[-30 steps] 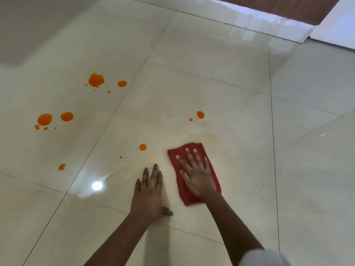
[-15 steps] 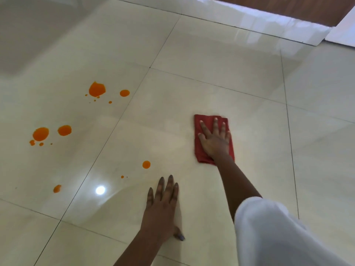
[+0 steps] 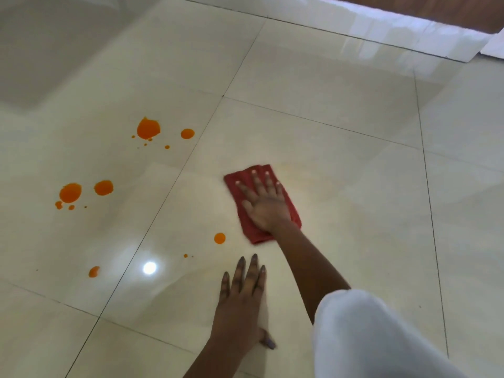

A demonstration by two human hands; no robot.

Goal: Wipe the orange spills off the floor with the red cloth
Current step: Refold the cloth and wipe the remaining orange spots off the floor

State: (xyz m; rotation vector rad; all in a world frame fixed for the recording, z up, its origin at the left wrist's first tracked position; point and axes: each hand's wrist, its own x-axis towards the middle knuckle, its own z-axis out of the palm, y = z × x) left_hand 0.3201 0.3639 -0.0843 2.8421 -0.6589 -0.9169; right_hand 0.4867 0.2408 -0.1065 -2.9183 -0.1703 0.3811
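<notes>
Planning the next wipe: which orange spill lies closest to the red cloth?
The lone round orange drop, just left of the red cloth's near corner on the same tile. The other spills lie farther left, most beyond the grout line.

Glossy cream tiled floor [image 3: 341, 126], crossed by thin dark grout lines. Scattered over its left side, orange spills [image 3: 148, 128]; near the middle, a flat red cloth [image 3: 245, 225], pressed under the right hand [image 3: 266, 205]. Closer in, left hand [image 3: 240, 304] flat on the tile.

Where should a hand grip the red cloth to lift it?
Probably the near corner of the cloth, pinched from the person's side. It lies flat on the floor, the right hand covers its middle, and that corner pokes out past the wrist. The left hand is nearest.
</notes>
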